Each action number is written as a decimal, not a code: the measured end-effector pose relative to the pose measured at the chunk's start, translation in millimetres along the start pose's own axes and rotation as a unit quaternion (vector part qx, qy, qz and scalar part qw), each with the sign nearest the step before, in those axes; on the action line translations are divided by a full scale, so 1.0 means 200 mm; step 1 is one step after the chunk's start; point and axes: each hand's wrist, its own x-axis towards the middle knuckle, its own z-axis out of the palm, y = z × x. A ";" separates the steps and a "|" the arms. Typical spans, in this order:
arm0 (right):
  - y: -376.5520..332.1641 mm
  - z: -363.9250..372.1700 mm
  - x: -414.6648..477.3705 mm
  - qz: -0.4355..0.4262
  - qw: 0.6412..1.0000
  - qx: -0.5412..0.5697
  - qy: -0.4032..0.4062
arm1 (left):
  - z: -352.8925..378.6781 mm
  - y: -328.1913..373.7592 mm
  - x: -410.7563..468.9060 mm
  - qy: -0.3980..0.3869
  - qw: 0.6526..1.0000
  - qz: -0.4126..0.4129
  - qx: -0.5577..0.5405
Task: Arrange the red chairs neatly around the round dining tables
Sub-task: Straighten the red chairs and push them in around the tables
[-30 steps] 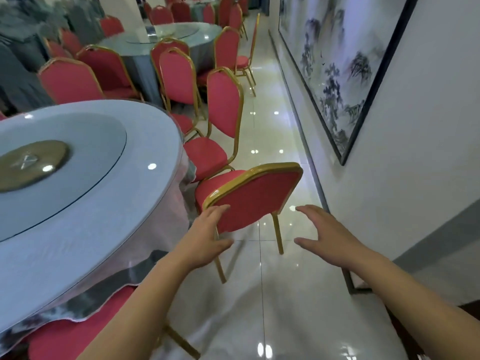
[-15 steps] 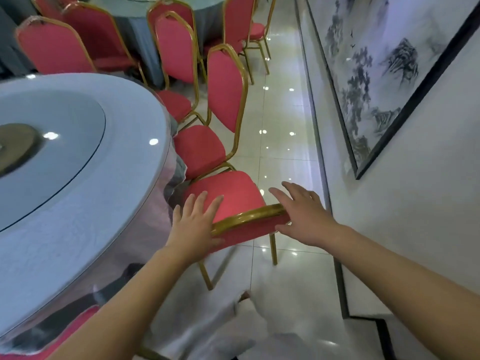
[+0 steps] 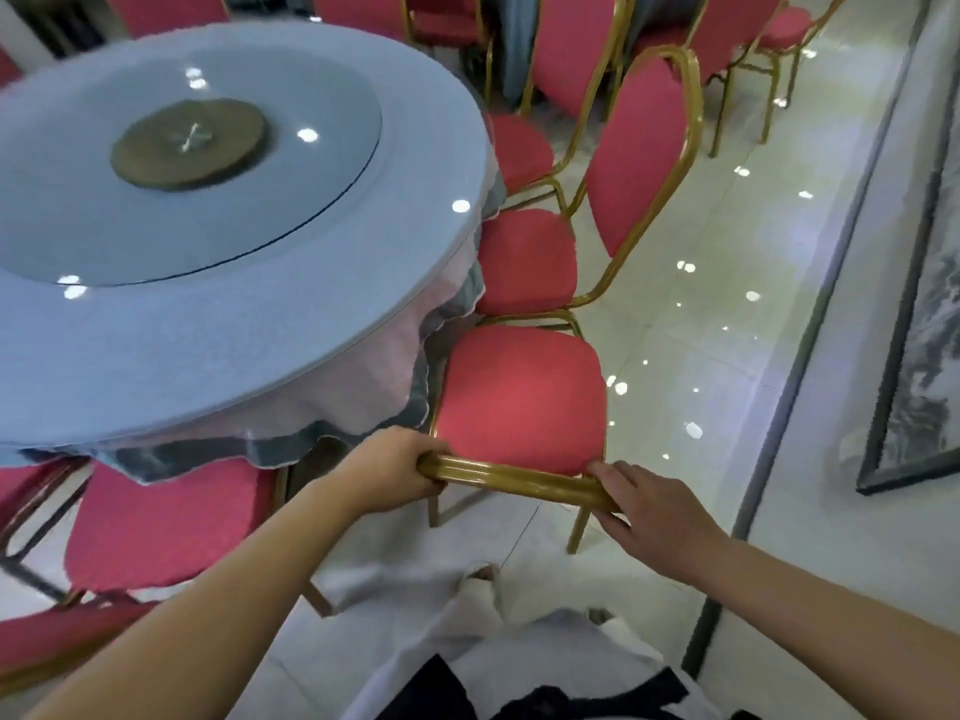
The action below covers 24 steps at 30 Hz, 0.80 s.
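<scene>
so both hands are on the same red chair [image 3: 519,397], grabbing it by the gold top rail [image 3: 514,480] of the backrest. it's seen from straight above, so the back is basically just that bar. left hand [image 3: 395,472] has its fingers curled right over the left end of the rail, solid grip. right hand [image 3: 654,517] is on the right end, fingers laid over the top and the thumb tucked below i think. the angle makes that a bit hard to say, but it reads as gripping too. the chair sits at roughly 5 o'clock of the round table [image 3: 156,356], seat facing in, its front corner just beside the hanging tablecloth [image 3: 337,407]. the next chair [image 3: 639,148] is right up against it at about 3 o'clock of the table, its seat edge at the cloth. a third chair [image 3: 166,522] is tucked in at about 6 o'clock, seat partly under the cloth. on the table there's a glass turntable [image 3: 291,189] with a bronze disc [image 3: 189,142] in the middle. more chairs [image 3: 576,49] crowd the 12 to 1 o'clock part of the view. a shiny pale floor [image 3: 701,356] runs along the right, and a framed ink painting [image 3: 930,330] shows at the 3 o'clock edge.
</scene>
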 end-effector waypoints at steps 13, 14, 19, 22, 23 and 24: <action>0.23 -0.21 0.07 -0.218 0.890 0.058 -0.397 | 0.64 0.49 -0.64 0.144 0.962 -0.215 -0.082; 0.24 -0.22 0.07 -0.230 0.882 0.058 -0.408 | 0.70 0.54 -0.68 0.152 0.958 -0.223 -0.097; 0.22 -0.27 0.11 -0.289 0.841 -0.002 -0.457 | 0.89 0.67 -0.75 0.168 0.941 -0.257 -0.141; 0.20 -0.30 0.19 -0.300 0.822 -0.035 -0.483 | 0.87 0.64 -0.71 0.143 0.948 -0.257 -0.120; 0.21 -0.31 0.23 -0.298 0.817 -0.044 -0.491 | 0.86 0.63 -0.69 0.133 0.951 -0.253 -0.118; 0.23 -0.33 0.27 -0.293 0.815 -0.053 -0.497 | 0.84 0.63 -0.66 0.129 0.953 -0.247 -0.122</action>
